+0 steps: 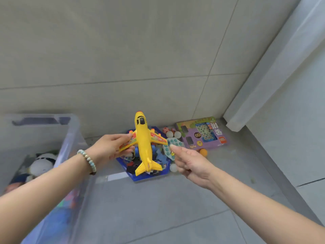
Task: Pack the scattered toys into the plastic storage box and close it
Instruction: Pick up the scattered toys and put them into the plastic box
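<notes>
My left hand (110, 147) grips the left wing of a yellow toy airplane (143, 143), holding it in the air above a blue hexagonal tray (139, 177) of puzzle pieces. My right hand (189, 162) hovers just right of the plane with relaxed fingers, holding nothing. The clear plastic storage box (70, 138) stands at the left, open, with plush toys (42, 164) inside. A purple toy box (202, 134), a dotted teal board (169, 147), white balls (173, 134) and an orange ball (203, 152) lie on the floor.
A grey tiled wall rises right behind the toys. A white curtain (274, 67) hangs at the right, reaching the floor. The box's lid is not in view. Grey floor tiles (158, 208) stretch toward me between my arms.
</notes>
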